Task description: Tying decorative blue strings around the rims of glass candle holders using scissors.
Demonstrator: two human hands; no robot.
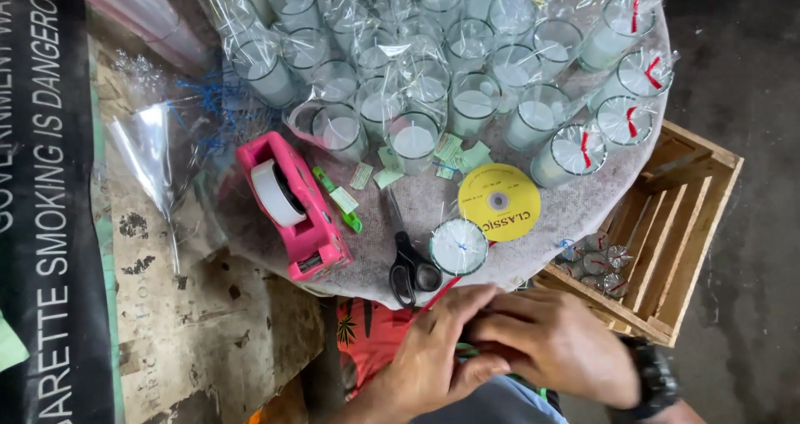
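Dozens of glass candles (pixel 414 141) wrapped in clear cellophane are crowded on the far half of a round cloth-covered surface (pixel 417 203), a few at the right tied with red ribbon. A slatted wooden crate (pixel 675 224) is set just beside the surface on the right, with small wrapped pieces lying in it. A pink tape dispenser (pixel 293 207) lies on the near left part, its long axis running from far left to near right. A yellow disc (pixel 499 202) rests near the middle, black-handled scissors (pixel 408 266) lie handles toward the person, and one wrapped candle (pixel 458 246) stands just beside them, nearest the hands. A thin red ribbon (pixel 440 293) runs from beside that candle down toward the left hand (pixel 433 349). Both hands are held together below the surface edge, the left hand nearer the ribbon; its grip is curled closed over something green and largely hidden. The right hand (pixel 554 345), with a wristwatch, is closed over the same spot, what it grips cannot be told.
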